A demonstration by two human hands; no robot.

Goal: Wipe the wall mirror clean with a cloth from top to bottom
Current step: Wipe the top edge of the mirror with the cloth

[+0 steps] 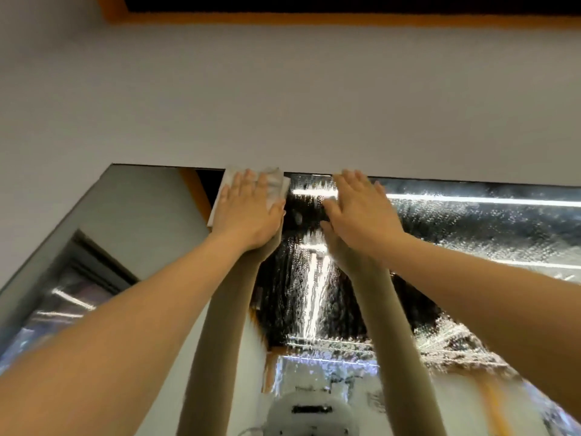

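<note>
The wall mirror [471, 221] fills the lower part of the head view, its top edge running across the middle. Its right and centre glass is covered in water droplets and streaks; the left part looks smooth. A folded white cloth [276, 180] lies flat against the glass at the mirror's top edge. My left hand [248, 212] presses on the cloth with straight fingers. My right hand [358, 209] rests flat on the wet glass just right of the cloth, fingertips at the top edge. Both arms reach upward, and their reflections show below.
A plain grey wall [283, 96] rises above the mirror. An orange-edged dark strip [314, 17] runs along the top of the view. The mirror reflects a room with light strips and a white rounded object [311, 413] at the bottom.
</note>
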